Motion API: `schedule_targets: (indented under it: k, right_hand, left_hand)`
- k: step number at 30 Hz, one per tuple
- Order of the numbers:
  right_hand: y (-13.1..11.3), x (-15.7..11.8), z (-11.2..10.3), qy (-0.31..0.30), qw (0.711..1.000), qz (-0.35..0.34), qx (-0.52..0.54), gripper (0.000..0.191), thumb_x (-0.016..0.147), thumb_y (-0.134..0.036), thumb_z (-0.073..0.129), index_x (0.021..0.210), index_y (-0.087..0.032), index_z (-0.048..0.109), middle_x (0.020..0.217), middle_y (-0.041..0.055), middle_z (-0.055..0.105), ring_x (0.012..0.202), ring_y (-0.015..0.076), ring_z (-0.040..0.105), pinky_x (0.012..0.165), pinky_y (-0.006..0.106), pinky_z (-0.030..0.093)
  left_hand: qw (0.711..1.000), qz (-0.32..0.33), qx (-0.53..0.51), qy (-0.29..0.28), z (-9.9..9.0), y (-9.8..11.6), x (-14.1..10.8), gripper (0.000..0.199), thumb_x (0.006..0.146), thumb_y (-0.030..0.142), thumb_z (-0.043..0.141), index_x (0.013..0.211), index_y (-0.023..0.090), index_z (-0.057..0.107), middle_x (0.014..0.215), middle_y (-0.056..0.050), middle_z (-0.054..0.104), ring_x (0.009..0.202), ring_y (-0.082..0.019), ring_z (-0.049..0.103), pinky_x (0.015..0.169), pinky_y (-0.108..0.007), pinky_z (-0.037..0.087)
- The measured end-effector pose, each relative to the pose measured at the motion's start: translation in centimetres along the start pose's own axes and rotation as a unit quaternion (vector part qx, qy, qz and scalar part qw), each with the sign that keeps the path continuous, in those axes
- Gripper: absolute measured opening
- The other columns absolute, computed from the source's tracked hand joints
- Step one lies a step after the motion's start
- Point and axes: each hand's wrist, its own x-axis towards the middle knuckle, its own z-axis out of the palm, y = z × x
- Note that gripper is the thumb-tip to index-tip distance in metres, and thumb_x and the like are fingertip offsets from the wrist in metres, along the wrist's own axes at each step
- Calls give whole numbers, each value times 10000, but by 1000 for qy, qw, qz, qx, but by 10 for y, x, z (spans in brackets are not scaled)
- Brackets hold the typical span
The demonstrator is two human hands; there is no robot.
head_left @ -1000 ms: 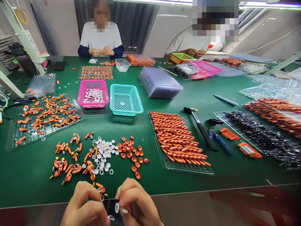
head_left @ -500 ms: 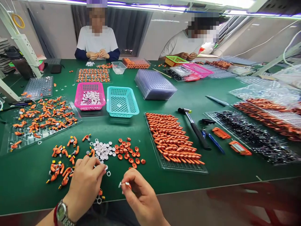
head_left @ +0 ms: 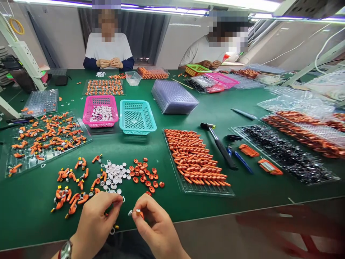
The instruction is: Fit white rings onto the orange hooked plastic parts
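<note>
My right hand pinches a small orange part with a silvery piece at its fingertips, near the table's front edge. To its left, my left hand has thumb and forefinger pressed together beside a white ring; whatever it pinches is too small to name. White discs lie in a loose pile beyond my hands, with orange cup-shaped pieces right of them. Several orange curved parts with yellow tabs are spread left of my left hand.
Pink basket with white discs; turquoise basket; stacked clear trays. A tray of orange sticks, a hammer and a tray of black parts lie right. Two people work across the table.
My left hand has drawn back from the white discs toward my right hand, its fingertips now lower. My right hand still holds its part, slightly further left in view.
</note>
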Motion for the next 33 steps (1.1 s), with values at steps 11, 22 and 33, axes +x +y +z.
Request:
schedule_targets:
  k: [11,22,33]
  right_hand:
    - [9,-1,4,31,999,8,-15,135,896,-243,563,766,-209,561,717,-22,510,614,135,468,547,234,395]
    - [-11,5,6,6,1000,14,-16,138,874,-252,568,745,-209,539,695,-25,486,608,137,471,555,248,402]
    - [-15,6,8,-25,998,37,-44,134,841,-239,554,716,-203,519,679,-23,481,594,138,465,546,254,397]
  left_hand:
    - [1000,-6,22,20,5,-9,7,165,935,185,540,885,193,698,809,-51,772,724,-248,719,675,-388,566]
    - [975,-103,-193,-30,-12,14,0,226,783,109,738,924,274,803,781,26,822,657,-152,772,620,-169,605]
    - [974,-95,-204,5,-11,18,-2,308,751,37,710,919,283,790,789,45,811,680,-118,766,665,-121,585]
